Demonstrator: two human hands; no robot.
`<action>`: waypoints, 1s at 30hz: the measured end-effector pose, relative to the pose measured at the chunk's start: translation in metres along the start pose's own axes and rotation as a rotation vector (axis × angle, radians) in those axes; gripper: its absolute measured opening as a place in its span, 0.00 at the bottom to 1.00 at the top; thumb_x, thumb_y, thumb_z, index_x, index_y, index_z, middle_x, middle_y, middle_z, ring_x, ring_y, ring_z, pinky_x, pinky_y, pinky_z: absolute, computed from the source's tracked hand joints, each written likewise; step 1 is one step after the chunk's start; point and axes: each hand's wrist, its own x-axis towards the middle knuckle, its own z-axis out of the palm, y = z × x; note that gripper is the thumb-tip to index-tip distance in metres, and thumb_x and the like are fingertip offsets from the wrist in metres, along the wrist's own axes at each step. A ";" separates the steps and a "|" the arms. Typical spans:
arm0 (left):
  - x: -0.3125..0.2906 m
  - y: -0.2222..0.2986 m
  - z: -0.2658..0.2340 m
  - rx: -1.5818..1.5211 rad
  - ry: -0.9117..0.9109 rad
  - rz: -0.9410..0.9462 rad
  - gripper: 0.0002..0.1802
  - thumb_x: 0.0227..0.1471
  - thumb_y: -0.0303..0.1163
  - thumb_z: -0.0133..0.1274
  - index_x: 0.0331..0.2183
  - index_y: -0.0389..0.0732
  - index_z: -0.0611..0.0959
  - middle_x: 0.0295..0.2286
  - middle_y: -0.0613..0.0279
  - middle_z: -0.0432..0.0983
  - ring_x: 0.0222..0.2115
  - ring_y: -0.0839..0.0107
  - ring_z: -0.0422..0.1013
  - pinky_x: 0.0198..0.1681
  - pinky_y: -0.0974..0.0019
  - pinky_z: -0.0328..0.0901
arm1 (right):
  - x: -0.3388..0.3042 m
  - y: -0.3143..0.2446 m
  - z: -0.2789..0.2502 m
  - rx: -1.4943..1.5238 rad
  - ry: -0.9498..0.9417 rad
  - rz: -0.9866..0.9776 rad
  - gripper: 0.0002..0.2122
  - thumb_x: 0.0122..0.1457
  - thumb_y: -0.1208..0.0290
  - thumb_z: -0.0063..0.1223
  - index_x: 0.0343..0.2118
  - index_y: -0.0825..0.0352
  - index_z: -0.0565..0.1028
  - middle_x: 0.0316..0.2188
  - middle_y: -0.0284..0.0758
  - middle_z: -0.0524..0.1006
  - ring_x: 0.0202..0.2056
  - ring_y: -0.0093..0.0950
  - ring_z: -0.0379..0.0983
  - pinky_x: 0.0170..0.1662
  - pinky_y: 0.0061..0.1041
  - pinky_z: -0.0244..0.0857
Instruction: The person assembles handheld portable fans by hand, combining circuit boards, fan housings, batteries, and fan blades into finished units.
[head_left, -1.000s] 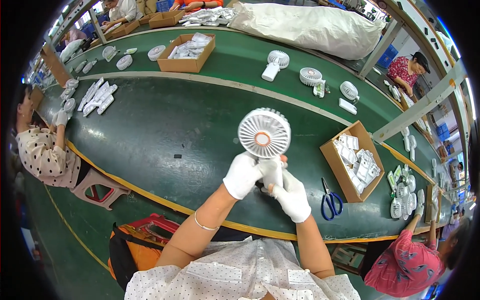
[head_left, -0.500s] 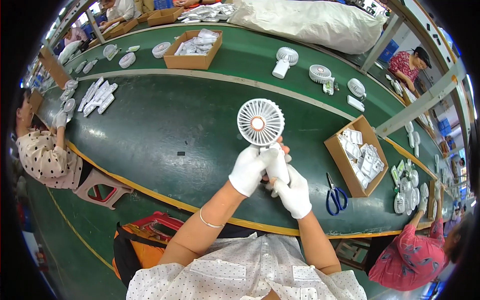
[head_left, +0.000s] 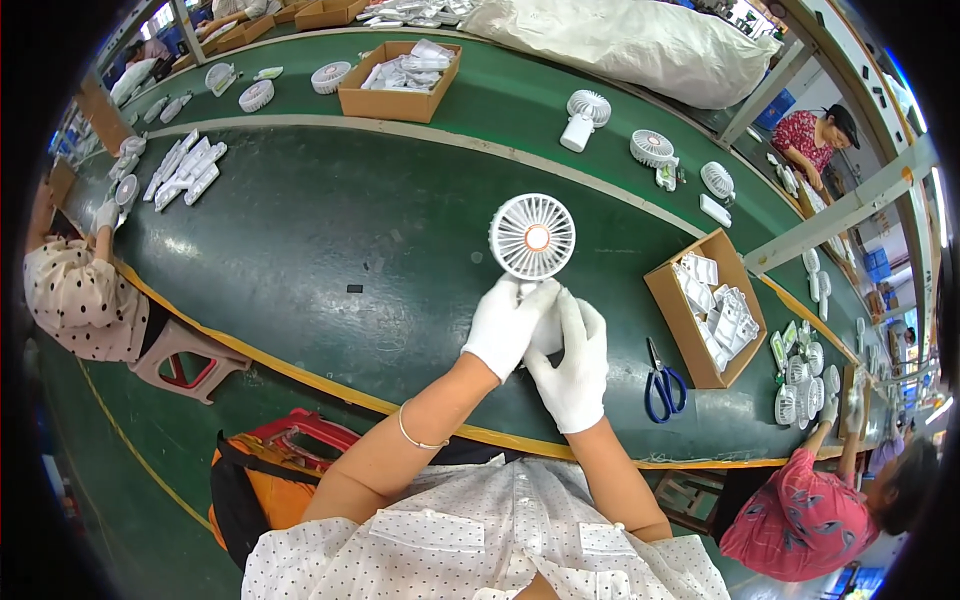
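Note:
A white handheld fan point(head_left: 533, 237) with a round slatted head and an orange ring at its centre is held upright above the green bench. My left hand point(head_left: 508, 325), in a white glove, is closed around the top of its handle, just under the head. My right hand point(head_left: 577, 362), also gloved, grips the handle from the right, fingers up along it and thumb lower down. Most of the handle is hidden behind both gloves. Dark blue scissors point(head_left: 664, 385) lie on the bench to the right of my right hand.
A cardboard box point(head_left: 722, 310) of white plastic parts stands at right, another box point(head_left: 400, 85) at the back on the green belt with several fans. White casings point(head_left: 188, 170) lie at far left. Co-workers sit on both sides. A small black piece point(head_left: 355, 289) lies on the bench.
My right hand has shifted up the fan's handle, its fingers now higher along it. The fan's head has turned slightly and moved a little right in view.

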 end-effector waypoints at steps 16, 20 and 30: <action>0.001 0.002 -0.011 0.270 -0.258 0.076 0.25 0.58 0.36 0.53 0.53 0.33 0.70 0.43 0.53 0.76 0.43 0.65 0.74 0.48 0.64 0.67 | 0.012 -0.007 -0.009 -0.033 0.025 -0.003 0.24 0.53 0.77 0.59 0.55 0.70 0.72 0.46 0.48 0.73 0.47 0.45 0.70 0.49 0.37 0.66; 0.003 0.003 -0.011 -0.052 -0.267 -0.044 0.20 0.59 0.32 0.53 0.51 0.34 0.73 0.45 0.59 0.73 0.46 0.70 0.71 0.50 0.66 0.67 | 0.002 -0.007 0.005 -0.094 0.068 -0.066 0.20 0.53 0.79 0.57 0.51 0.71 0.74 0.47 0.49 0.72 0.48 0.46 0.70 0.51 0.37 0.65; 0.003 0.018 -0.025 -0.278 -0.263 -0.004 0.17 0.54 0.31 0.61 0.44 0.33 0.81 0.38 0.58 0.80 0.38 0.71 0.76 0.44 0.67 0.71 | 0.000 0.002 -0.005 0.847 -0.043 0.559 0.10 0.58 0.78 0.52 0.42 0.72 0.76 0.43 0.34 0.76 0.43 0.21 0.71 0.47 0.21 0.65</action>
